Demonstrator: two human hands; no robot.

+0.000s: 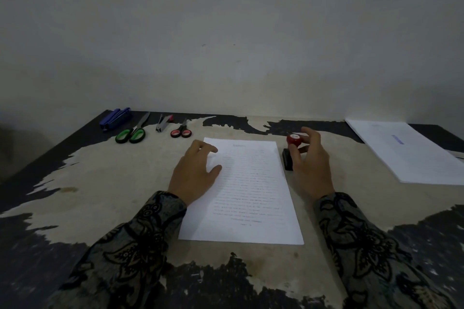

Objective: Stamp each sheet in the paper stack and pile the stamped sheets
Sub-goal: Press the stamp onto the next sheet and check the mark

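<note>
The paper stack [247,193] lies in the middle of the table [105,183], its near edge short of the table's near edge, printed side up. My left hand [194,173] rests on the stack's left edge, near the far left corner of the sheets, fingers loosely spread and flat on the paper, gripping nothing. Just off the stack's right edge, near its far right corner, stands the stamp [293,140] with its red knob; below it a dark block [287,159] sits on the table, just beside the paper. My right hand [312,163] is at the stamp, fingers curled round the red knob from the right side. Further right, at the table's far right corner, lies the pile of stamped sheets [411,155], well apart from the stack, a blue mark on the top sheet. Along the far edge to the left lie a blue stapler [115,119], green-handled scissors [131,133], a small stapler [163,123] and red-handled scissors [181,131].
</note>
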